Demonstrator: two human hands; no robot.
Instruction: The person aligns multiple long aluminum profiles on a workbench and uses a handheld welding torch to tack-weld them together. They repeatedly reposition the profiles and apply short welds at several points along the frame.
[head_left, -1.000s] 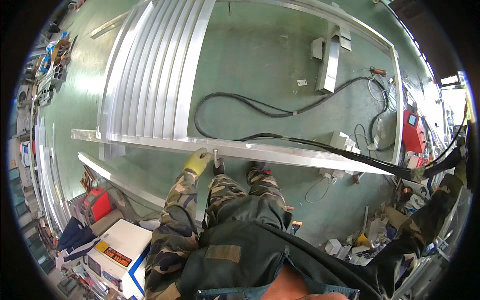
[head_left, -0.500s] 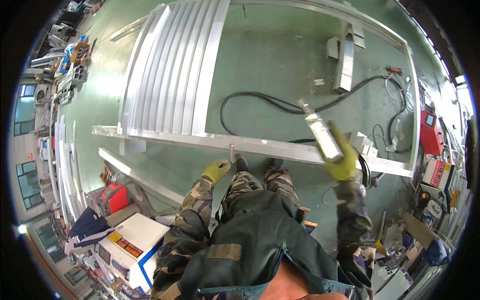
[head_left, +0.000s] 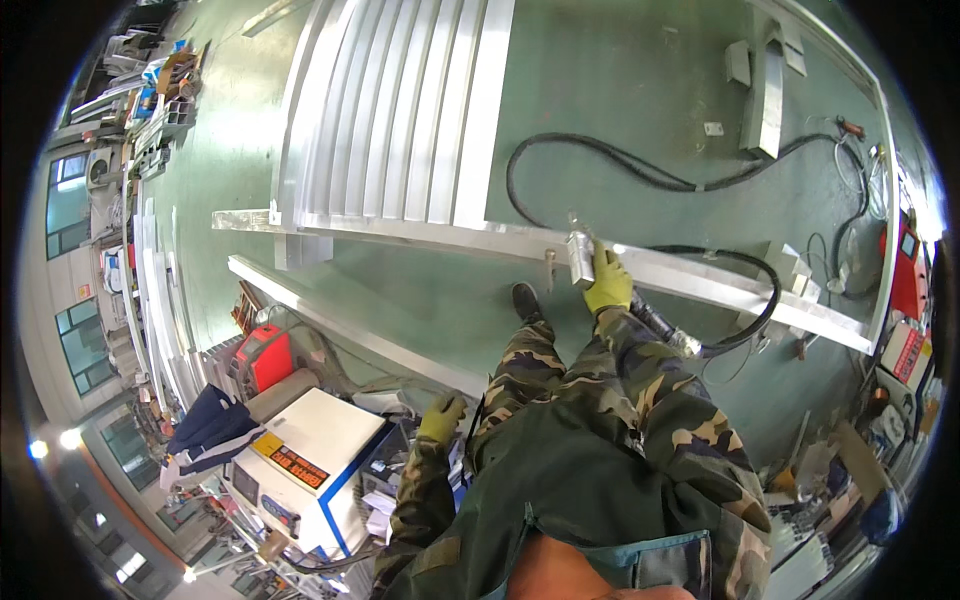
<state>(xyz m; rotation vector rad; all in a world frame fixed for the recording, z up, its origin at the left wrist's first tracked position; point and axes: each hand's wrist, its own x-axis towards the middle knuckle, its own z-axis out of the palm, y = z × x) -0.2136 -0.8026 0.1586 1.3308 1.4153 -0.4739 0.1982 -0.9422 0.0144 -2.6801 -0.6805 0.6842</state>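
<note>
My right hand [head_left: 609, 283], in a yellow-green glove, is closed round a silver welding gun [head_left: 580, 258] with a black cable [head_left: 652, 318] trailing behind it. The gun is over the near rail of a silver metal frame [head_left: 470, 238], its narrow tip pointing away from me. Whether the gun touches the rail I cannot tell. My left hand [head_left: 441, 417], gloved alike, hangs low on the left beside a white machine, its fingers loosely bent and apart. Nothing shows in it. Several long silver slats [head_left: 400, 120] lie side by side across the frame's left part.
A small upright peg [head_left: 549, 270] stands by the near rail. Black cable [head_left: 600, 140] loops over the green floor inside the frame, near loose metal channels [head_left: 765, 100]. At left are a white machine [head_left: 310, 425], a red machine [head_left: 265, 357] and a long bar [head_left: 340, 325]; another red machine [head_left: 905, 270] is at right.
My right hand has brought the welding gun left and nearer, onto the near rail's line. My left hand has dropped back from the rail toward the white machine. The view has shifted.
</note>
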